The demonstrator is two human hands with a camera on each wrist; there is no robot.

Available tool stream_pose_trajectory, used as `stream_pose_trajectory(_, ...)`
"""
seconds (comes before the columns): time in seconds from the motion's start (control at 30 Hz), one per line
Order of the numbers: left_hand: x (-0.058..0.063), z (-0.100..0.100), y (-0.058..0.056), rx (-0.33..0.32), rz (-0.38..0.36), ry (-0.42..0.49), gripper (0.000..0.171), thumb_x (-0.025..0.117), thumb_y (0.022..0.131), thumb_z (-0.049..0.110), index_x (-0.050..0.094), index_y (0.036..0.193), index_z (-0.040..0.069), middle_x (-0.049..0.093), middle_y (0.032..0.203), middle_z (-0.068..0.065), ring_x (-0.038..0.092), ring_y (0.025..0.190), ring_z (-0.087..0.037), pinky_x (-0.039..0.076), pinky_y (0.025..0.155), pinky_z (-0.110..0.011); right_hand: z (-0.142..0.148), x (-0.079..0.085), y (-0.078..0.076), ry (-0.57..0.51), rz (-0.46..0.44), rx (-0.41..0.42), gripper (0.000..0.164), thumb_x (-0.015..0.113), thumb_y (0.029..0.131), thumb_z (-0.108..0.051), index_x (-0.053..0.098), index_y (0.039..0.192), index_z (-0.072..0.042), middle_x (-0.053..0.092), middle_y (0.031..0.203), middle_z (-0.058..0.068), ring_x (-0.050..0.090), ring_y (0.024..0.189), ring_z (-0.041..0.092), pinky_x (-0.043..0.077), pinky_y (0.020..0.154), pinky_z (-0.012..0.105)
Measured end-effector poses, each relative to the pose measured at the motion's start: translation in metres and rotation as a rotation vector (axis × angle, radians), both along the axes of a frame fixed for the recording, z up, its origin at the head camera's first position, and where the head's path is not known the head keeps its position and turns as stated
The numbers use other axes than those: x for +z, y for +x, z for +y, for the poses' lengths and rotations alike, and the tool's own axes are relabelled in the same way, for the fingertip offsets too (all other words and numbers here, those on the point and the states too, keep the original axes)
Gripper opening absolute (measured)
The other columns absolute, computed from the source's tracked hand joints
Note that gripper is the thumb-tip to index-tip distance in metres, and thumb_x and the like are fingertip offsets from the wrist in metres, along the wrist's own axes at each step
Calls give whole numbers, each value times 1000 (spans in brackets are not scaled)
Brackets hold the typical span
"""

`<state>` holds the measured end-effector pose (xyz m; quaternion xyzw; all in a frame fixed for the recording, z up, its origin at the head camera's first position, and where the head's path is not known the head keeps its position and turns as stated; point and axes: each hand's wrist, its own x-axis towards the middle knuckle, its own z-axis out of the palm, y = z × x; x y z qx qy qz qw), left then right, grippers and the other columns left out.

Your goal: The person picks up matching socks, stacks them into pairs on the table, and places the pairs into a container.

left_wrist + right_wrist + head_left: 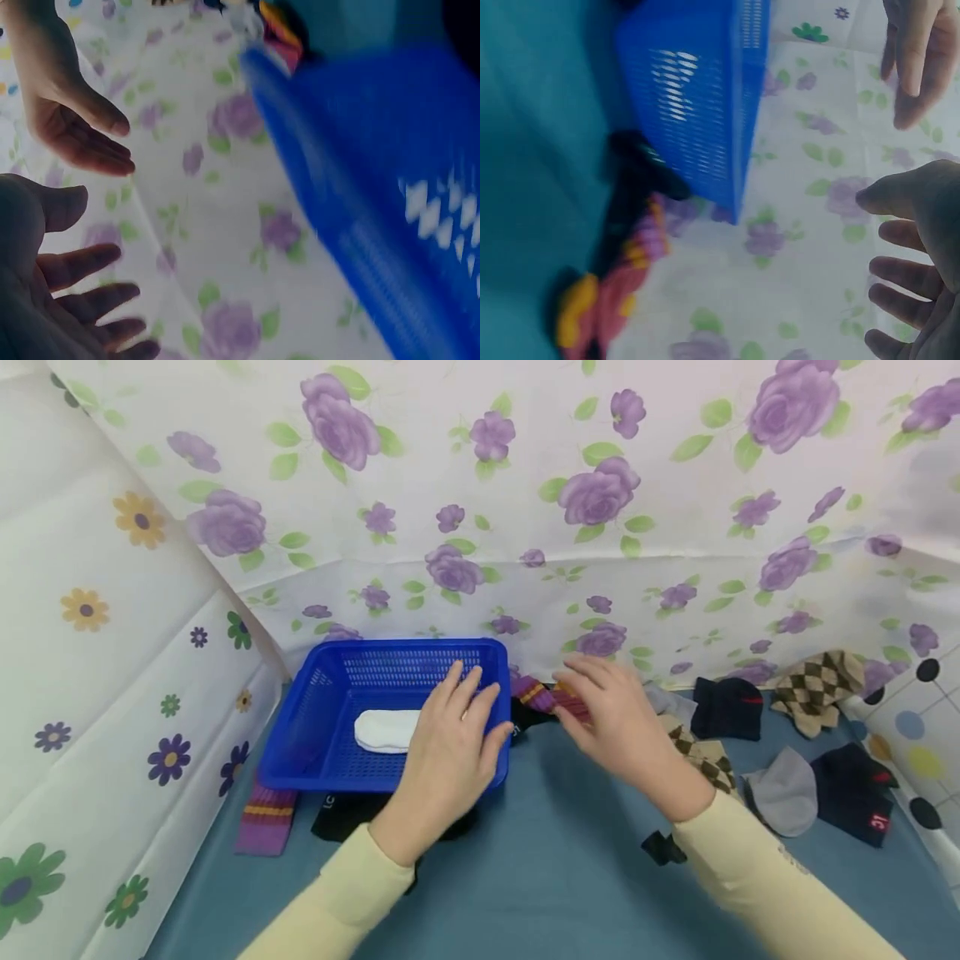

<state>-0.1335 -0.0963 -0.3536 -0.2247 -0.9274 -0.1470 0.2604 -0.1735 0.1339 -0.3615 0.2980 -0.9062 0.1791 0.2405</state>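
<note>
My left hand (453, 735) is above the right side of a blue plastic basket (300, 710), fingers spread and nothing held. A folded white sock (381, 730) lies in the basket, its right end hidden by that hand. To the right of the basket, my right hand (615, 718) hovers over the table with relaxed, apart fingers and no object in them. Behind its fingers is a purple striped sock (536, 695) beside a black sock (525, 717). Both empty hands, including the left hand (67, 285) and right hand (922, 255), also appear in the wrist views.
A purple striped sock (266, 818) and a black sock (337, 818) poke out from under the basket's front. On the right lie navy socks (726, 708), argyle socks (819, 689) and a grey sock (783, 797). A flowered sheet (525, 527) hangs behind the table.
</note>
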Motion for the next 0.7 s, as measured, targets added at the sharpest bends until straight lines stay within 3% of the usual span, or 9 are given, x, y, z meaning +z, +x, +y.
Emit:
stream_pose_trajectory(0.17, -22, 13, 10, 14, -15, -43, 47, 55, 93, 39, 55, 128, 9, 42, 144, -17, 23, 142, -34, 25, 112, -52, 7, -29, 23, 17, -69, -57, 47, 73, 80, -27, 59, 124, -15, 52, 135, 10, 43, 128, 31, 37, 99, 56)
stream_pose_trajectory(0.33, -42, 30, 15, -24, -27, -91, 47, 55, 92, 39, 55, 129, 10, 41, 144, -15, 25, 142, -32, 28, 111, -51, 16, -52, 39, 21, -139, -105, 47, 72, 81, -28, 58, 124, -17, 51, 136, 9, 40, 130, 31, 35, 99, 57)
stream_pose_trajectory(0.57, -76, 49, 30, -159, -34, -141, 40, 58, 91, 35, 59, 122, 10, 45, 141, -14, 28, 141, -30, 30, 111, -46, 25, -81, 50, 56, -236, -145, 48, 73, 80, -30, 59, 125, -17, 49, 138, 9, 40, 131, 31, 35, 100, 57)
stream_pose_trajectory(0.7, -88, 57, 40, -254, -77, -158, 38, 60, 90, 35, 59, 120, 12, 50, 137, -12, 36, 137, -28, 37, 107, -43, 32, -97, 54, 79, -277, -174, 48, 73, 80, -31, 59, 123, -17, 50, 136, 10, 43, 128, 31, 39, 96, 56)
